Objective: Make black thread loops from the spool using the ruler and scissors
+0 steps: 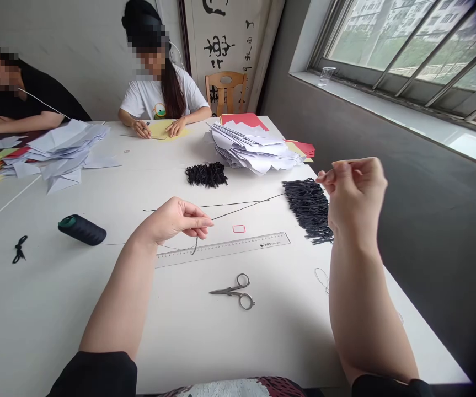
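My left hand (182,218) pinches a dark thread (241,208) above the table, and a short looped end hangs below its fingers. The thread runs right, toward my right hand (356,190), which is raised with thumb and fingers pressed together on it. Another strand crosses it and reaches left behind my left hand. Below lies a clear ruler (229,251), partly hidden by my left wrist. Small metal scissors (233,290) rest nearer me, blades pointing left. A black thread spool (81,230) lies on its side to the left. Beside my right wrist is a wide bundle of black cords (306,209).
A smaller black cord bundle (207,175) lies mid-table, near a white paper pile (250,146). More papers (66,146) are at left. A knotted black cord (20,250) lies far left. Two people sit across the table, one handling yellow paper (163,131). A wall and window are right.
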A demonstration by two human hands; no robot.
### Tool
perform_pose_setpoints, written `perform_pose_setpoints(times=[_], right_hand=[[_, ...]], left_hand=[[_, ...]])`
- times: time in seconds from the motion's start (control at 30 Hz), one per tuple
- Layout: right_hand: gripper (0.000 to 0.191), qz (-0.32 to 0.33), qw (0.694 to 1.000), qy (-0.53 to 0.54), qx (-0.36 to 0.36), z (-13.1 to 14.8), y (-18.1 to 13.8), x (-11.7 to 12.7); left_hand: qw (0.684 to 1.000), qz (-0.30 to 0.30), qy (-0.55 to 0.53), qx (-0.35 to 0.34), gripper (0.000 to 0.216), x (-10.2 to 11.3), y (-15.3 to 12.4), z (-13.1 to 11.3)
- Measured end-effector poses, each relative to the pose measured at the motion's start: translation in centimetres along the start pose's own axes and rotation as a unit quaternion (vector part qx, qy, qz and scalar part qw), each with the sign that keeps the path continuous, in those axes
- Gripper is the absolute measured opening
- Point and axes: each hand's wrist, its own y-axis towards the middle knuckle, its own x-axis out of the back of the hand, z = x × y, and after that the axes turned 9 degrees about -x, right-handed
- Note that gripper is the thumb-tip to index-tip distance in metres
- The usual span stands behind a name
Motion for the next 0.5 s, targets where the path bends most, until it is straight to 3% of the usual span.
perform_pose_setpoints(times=[0.07,0.17,0.23,0.27,0.33,0.4,0.5], right_hand=[[0.01,0.066,0.976,-0.205,-0.046,-0.3,-0.2,-0.1],[0.007,0.265,0.854,-0.428,-0.132,-1.1,-1.1,-0.8],[0.026,0.358,0.798,-0.474,-0.106,-1.6,-2.0,-1.8],[0.036,0.373,0.794,-0.474,-0.069,-1.7,-2.6,-2.3],[0.039,0.376,0.824,-0.424,-0.009,-1.5,-3.9,-3.5],[0.037,0.416,0.852,-0.318,-0.021,-0.9,-5.2,-4.6],[0.041,0.506,0.839,-0.181,-0.08,-0.2,-6.5,-5.5]], left_hand=[[1.0,-0.001,0.025,-0.015,0.021,0.0,0.1,0.1],[0.997,-0.014,0.067,-0.033,0.021,-0.3,0.3,0.2],[0.996,-0.021,0.082,-0.032,0.022,-0.8,0.6,0.3],[0.996,-0.022,0.086,-0.031,0.023,-1.0,0.7,0.4],[0.995,-0.022,0.088,-0.03,0.022,-1.5,0.9,0.4],[0.995,-0.023,0.088,-0.038,0.021,-1.9,1.0,0.3],[0.995,-0.021,0.085,-0.053,0.018,-2.3,1.0,0.2]])
